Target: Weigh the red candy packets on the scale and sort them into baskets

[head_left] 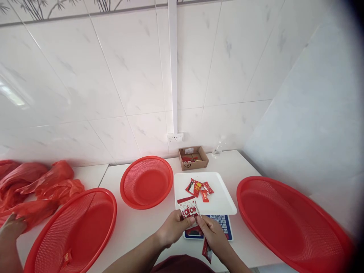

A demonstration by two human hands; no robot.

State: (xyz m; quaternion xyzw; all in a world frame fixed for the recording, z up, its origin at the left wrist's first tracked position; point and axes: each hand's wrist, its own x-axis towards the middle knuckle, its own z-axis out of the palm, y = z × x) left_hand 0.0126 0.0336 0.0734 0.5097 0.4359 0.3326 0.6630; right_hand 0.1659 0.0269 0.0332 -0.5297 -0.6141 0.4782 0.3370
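A seam divides the white tabletop (125, 223) in front of a marbled tile wall (125, 76), which carries a band of painted bamboo (42, 9) at its upper left. On the far left, crumpled red plastic bags (48, 185) lie piled, and a co-worker's hand (14, 226) reaches onto them; whether it grips them I cannot tell. Next comes a large red basket (93, 223) with one small packet (67, 258) inside, then a round red basket (146, 184). The left hand (173, 228) pinches a white packet (187, 207) with bold red characters too unclear to read. Behind, a cardboard box (195, 165) marked "SF" holds red packets, below a wall socket (174, 138) and vertical white trunking (173, 68). The white packet is held upright over the near edge of a white tray (222, 203), where several red packets (196, 187) lie with small, illegible print. The right hand (212, 230) grasps its right edge; a dark red packet (207, 251) sticks out beneath that palm. This hand partly hides the blue scale keypad (224, 220), on which "7 8 9" shows. A clear bottle (217, 149) stands by the wall; farther right are another large red basket (275, 223) and a pale panel (313, 113).
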